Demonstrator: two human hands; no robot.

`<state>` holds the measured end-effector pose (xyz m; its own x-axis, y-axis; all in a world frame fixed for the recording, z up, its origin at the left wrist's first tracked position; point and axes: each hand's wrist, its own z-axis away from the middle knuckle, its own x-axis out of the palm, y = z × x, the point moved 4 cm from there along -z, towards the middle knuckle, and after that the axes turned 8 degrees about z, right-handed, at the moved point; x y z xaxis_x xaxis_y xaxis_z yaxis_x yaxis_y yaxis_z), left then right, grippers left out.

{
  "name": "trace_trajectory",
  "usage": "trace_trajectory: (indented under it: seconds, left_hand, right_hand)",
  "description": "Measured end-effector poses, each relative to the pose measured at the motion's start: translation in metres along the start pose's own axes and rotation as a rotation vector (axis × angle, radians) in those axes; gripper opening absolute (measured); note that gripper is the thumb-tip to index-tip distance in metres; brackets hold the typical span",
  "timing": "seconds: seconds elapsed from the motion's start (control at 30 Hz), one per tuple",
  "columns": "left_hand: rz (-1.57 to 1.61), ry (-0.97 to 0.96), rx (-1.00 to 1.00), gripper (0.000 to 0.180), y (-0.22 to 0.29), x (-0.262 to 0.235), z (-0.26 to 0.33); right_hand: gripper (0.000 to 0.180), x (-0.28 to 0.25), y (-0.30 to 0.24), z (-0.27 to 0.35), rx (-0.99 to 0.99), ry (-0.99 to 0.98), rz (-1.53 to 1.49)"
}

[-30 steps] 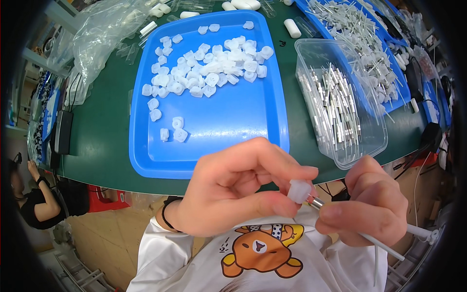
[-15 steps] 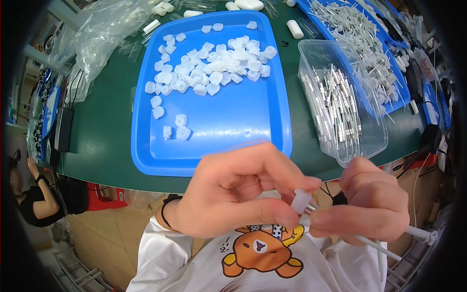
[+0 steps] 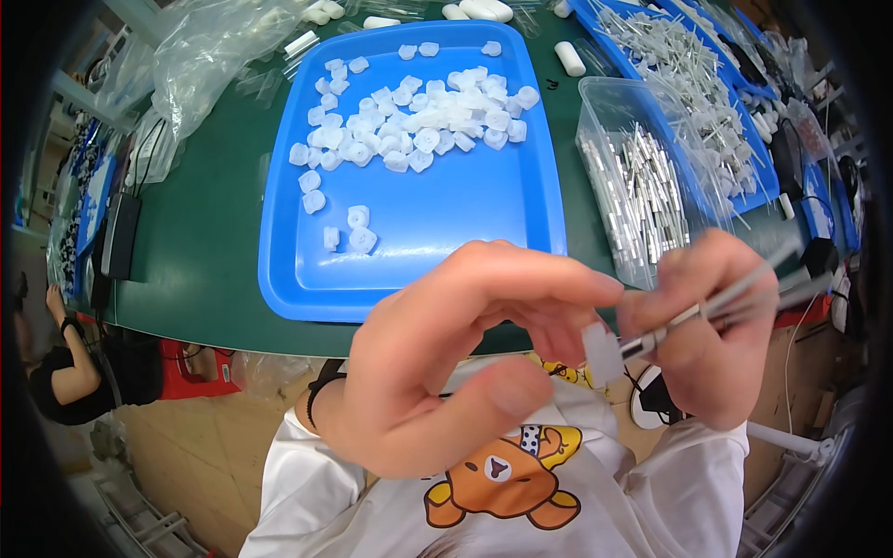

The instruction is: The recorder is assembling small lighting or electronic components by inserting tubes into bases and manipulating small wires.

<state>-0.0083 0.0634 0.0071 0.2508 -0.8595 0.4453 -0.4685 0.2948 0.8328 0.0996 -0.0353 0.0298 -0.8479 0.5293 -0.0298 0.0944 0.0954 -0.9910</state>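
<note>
In front of my chest my right hand (image 3: 712, 325) is closed in a pinch on several thin white rods (image 3: 735, 296), whose far ends are smeared by motion. One rod has a silvery metal end (image 3: 640, 346) pointing left, and a frosted white plastic cap (image 3: 603, 353) sits at its tip. Around the cap curves my left hand (image 3: 446, 363), its thumb and fingers spread apart. Whether its hidden fingers touch the cap, I cannot tell. Beyond my hands, a blue tray (image 3: 409, 284) on the green table holds a heap of similar frosted caps (image 3: 419, 116).
A clear plastic box (image 3: 595, 121) of metal-ended rods (image 3: 646, 195) stands right of the tray. Behind it, another blue tray (image 3: 768, 177) is piled with white rods and caps. Plastic bags (image 3: 200, 70) lie at the far left. A person's arm (image 3: 79, 358) shows at the left edge.
My left thumb has come off the cap and the left hand has opened. My right hand has risen and turned, swinging the rods' loose ends upward, with the cap at a rod's tip.
</note>
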Motion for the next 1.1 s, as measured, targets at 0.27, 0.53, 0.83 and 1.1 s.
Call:
trace_trajectory:
  seconds: [0.27,0.53,0.83,1.1]
  left_hand:
    - [-0.198,-0.073,0.132,0.035,0.010,-0.001,0.002]
    - [-0.092,-0.020,0.152,0.020,0.007,-0.004,0.000]
    - [-0.245,-0.089,0.256,0.017,0.009,-0.005,0.000]
    - [-0.269,-0.129,0.404,0.016,0.007,-0.004,0.000]
  right_hand:
    - [0.025,0.013,0.006,-0.002,0.365,-0.118,-0.289]
    - [0.026,0.018,0.011,-0.002,0.454,-0.131,-0.382]
    - [0.028,0.017,0.012,-0.001,0.411,-0.119,-0.404]
    - [0.025,0.011,0.010,0.001,0.286,-0.052,-0.286]
